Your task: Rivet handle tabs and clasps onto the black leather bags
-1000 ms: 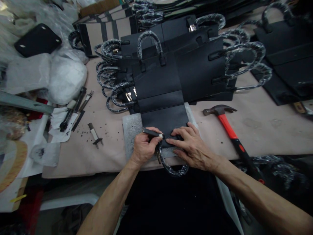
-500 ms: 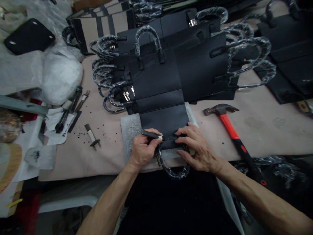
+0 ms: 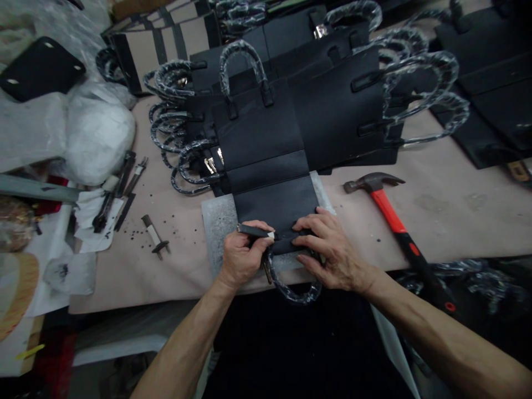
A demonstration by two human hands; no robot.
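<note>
Workbench (image 3: 457, 221): brownish cloth top, with black bags (image 3: 338, 105) overlapping on the far side, too layered to count.
Black panel (image 3: 270, 202): one, straight ahead of me; its folded length runs far to near, the near end under my hands, over one grey slab (image 3: 216, 230).
Dark tool (image 3: 253, 230): one, lying nearly left to right across the panel's near left part, white-banded end toward my right hand; whether its tip touches the panel, I cannot tell.
Left hand (image 3: 243, 257): curled, thumb and fingers pinched round the tool.
Right hand (image 3: 330, 252): fingers loosely spread, tips on the panel, gripping nothing I can make out.
Wrapped handle (image 3: 299, 299): one loop, curving toward me below both hands.
Hammer (image 3: 388, 210): one, to the right, head far, grip slanting near and right; my right arm is nearer.
Pronged punch (image 3: 154, 237): one, well left of my left hand, prongs near.
</note>
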